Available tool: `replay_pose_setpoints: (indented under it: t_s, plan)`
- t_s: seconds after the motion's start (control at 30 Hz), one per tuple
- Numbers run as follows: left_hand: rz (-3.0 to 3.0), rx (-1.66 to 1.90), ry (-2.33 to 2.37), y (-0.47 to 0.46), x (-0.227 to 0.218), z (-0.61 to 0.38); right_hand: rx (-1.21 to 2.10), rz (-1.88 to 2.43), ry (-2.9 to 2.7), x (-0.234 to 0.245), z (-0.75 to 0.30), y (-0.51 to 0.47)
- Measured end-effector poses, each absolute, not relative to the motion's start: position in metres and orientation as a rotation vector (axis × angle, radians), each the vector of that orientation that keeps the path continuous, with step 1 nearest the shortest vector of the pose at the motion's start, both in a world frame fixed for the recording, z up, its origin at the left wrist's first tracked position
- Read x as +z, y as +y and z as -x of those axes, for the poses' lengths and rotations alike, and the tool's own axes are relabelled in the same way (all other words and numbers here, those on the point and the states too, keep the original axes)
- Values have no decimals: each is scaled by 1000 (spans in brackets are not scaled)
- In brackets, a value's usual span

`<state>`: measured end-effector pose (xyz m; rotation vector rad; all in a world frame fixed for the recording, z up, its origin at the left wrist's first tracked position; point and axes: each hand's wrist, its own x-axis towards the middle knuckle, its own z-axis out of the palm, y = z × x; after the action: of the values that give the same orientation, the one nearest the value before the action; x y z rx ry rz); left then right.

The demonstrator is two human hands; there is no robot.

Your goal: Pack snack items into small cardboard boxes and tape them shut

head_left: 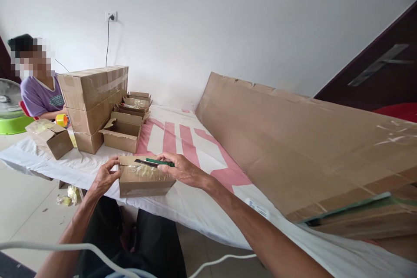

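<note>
A small closed cardboard box (pixel 143 182) with clear tape wrinkled over its top sits at the table's near edge. My left hand (pixel 107 176) grips its left end, thumb near the top edge and fingers at the back corner. In my right hand (pixel 179 168) is a green box cutter (pixel 159 162), its dark blade out and pointing left, just over the box's top seam. Whether the blade touches the tape I cannot tell. Behind stands an open cardboard box (pixel 123 137), with more opened boxes (pixel 135 103) beyond it.
Stacked taped cartons (pixel 94 91) stand at the left, beside another box (pixel 52 137) and a tape roll (pixel 61 120). A seated person (pixel 42 95) is behind them. A large cardboard sheet (pixel 276 139) leans along the right. Cloth (pixel 182 139) covers the table; a pale cable (pixel 65 246) crosses below.
</note>
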<state>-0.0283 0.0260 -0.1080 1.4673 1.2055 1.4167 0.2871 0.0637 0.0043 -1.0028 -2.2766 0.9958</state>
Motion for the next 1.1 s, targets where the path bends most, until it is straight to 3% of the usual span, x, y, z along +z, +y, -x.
replay_pose_setpoints:
  t_s: [1.1]
  plan:
    - [-1413, 1366, 1219, 24, -102, 24, 446, 920, -2707, 28, -233, 89]
